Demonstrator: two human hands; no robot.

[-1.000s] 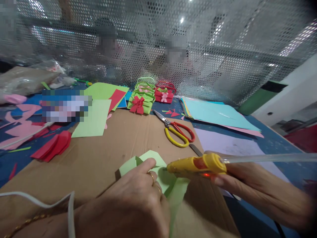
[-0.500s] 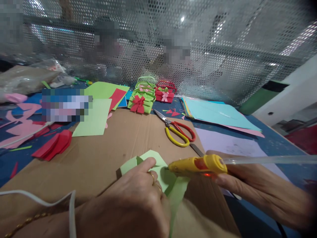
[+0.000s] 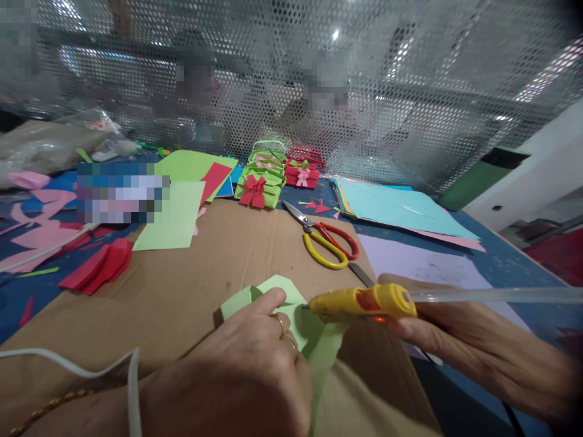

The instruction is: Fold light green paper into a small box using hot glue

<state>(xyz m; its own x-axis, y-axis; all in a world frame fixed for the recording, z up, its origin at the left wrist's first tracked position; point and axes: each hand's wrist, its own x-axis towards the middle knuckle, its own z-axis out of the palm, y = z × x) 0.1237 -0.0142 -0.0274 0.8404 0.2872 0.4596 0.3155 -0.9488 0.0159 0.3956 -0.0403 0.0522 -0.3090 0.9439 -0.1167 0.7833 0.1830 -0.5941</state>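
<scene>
My left hand (image 3: 255, 358) grips a folded piece of pale green paper (image 3: 310, 328) on the cardboard, its index finger lying over a fold. Two rings are on its fingers; the lower fingers are partly hidden. A green strip of the paper hangs down beside the hand. My right hand (image 3: 450, 340) is wrapped round a yellow hot glue gun (image 3: 364, 303), with a clear glue stick (image 3: 492, 295) sticking out of its back. The gun's nozzle points left at the paper, touching it or just above; I cannot tell which. A small red light glows on the gun.
Scissors (image 3: 325, 240) with red and yellow handles lie beyond the paper on the cardboard (image 3: 182, 303). Small green paper bags (image 3: 259, 182) and a red one (image 3: 303, 173) stand behind. Coloured sheets (image 3: 410, 209) are at right, red paper pieces (image 3: 98, 267) at left. A white cord (image 3: 68, 364) crosses my left forearm.
Almost nothing differs. The glue gun and my right hand have shifted very slightly left; my left hand stays on the green paper.
</scene>
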